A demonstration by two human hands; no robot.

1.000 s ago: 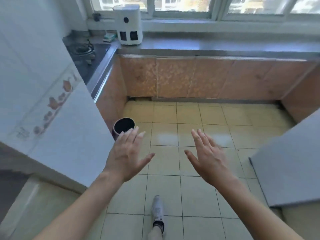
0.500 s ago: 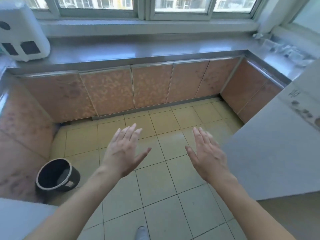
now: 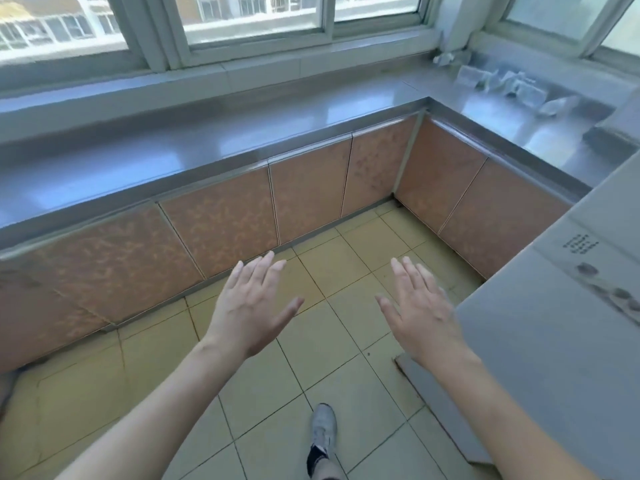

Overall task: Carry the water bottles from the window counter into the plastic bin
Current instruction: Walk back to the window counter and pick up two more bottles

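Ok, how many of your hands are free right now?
2. The left hand is open and empty above the floor tiles; the right hand is open and empty beside it. Neither touches anything.

Clear plastic water bottles (image 3: 502, 81), lying down in a loose cluster on the steel window counter (image 3: 214, 133), far right, near the corner under the window. Blurred and pale, hard to count; several, close together, some touching. One more clear piece (image 3: 557, 107) a little apart, nearer the right edge. Counter grey and shiny, L-shaped, running along the window and turning toward the right side. Plastic bin not seen.
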